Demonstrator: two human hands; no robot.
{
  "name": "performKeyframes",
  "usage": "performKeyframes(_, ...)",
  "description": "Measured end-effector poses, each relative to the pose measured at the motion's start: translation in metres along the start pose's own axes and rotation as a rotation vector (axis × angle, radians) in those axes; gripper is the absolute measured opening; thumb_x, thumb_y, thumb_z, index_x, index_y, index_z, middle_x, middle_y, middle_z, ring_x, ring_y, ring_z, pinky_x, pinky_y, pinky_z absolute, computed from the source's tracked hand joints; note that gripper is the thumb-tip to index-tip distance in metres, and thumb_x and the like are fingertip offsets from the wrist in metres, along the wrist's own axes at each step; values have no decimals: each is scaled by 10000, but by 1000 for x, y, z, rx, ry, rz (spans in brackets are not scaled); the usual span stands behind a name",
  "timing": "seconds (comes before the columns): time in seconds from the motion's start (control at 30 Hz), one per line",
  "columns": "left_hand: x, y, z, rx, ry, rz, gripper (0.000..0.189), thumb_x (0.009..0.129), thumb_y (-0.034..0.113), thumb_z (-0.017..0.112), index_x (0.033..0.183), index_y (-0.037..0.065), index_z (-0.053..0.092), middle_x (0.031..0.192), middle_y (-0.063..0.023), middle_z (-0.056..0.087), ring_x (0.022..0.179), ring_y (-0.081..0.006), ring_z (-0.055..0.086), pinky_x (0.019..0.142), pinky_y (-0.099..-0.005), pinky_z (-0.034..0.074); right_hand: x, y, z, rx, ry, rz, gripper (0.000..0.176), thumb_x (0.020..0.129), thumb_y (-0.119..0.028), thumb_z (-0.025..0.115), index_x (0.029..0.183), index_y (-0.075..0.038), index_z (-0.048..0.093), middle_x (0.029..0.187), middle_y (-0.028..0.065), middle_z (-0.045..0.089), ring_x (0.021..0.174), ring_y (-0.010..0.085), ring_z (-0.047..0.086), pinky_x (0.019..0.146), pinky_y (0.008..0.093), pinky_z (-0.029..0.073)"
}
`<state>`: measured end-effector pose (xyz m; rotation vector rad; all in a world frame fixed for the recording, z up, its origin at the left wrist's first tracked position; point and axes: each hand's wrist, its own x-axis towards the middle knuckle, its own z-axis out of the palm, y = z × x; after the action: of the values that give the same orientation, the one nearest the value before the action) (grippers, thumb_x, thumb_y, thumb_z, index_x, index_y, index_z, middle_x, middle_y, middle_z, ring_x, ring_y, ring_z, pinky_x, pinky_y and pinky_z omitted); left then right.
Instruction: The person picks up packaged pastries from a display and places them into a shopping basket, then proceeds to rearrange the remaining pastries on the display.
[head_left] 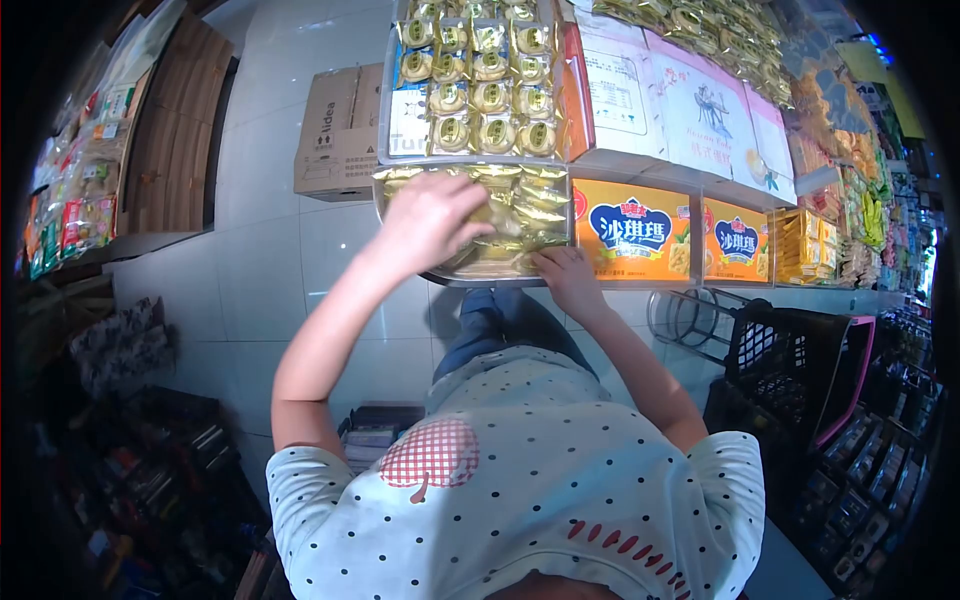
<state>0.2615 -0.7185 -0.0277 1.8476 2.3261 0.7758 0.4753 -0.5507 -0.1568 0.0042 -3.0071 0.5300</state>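
Observation:
A clear plastic bin (556, 172) on the shelf front holds several gold-wrapped snack packets (535, 205). My left hand (430, 220) lies on top of the packets at the bin's left side, fingers spread and pointing right. My right hand (566, 276) is at the bin's front right corner, fingers curled against the rim and the nearest packets; whether it grips one is hidden. Above this bin, a second clear bin (386, 120) is filled with rows of round gold-and-blue packets (488, 95).
Orange snack boxes (630, 230) stand right of the bin, white cartons (690, 105) above them. A cardboard box (335, 130) sits on the tiled floor at left. A black shopping basket (790, 370) is at my right, shelves of goods at both sides.

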Motion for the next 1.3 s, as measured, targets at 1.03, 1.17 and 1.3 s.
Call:
performKeyframes(1.03,-86,48,138,74,-28,-80,482,737,57,536,1196,-69,462,1223,-204,477,1152,-337,446,995,-415,342,-19,-42,-11,-48,88,145,381,769,-135,585,1135,-57,517,1187,81,492,1148,236,437,953,402,322)
performKeyframes(1.17,-84,52,143,161,-63,-88,465,781,104,521,1201,-82,446,1239,-224,457,1173,-342,426,1019,-424,312,-23,-40,-1,-66,10,140,440,776,-146,577,1196,-54,485,1256,92,452,1197,239,398,1000,423,302)
performKeyframes(1.3,-85,49,144,155,-117,-92,486,828,160,512,1236,-78,400,1254,-242,432,1178,-356,415,1028,-428,294,-18,-40,-2,-61,0,113,458,773,-148,580,1207,-48,477,1258,110,448,1197,260,396,1014,440,291)
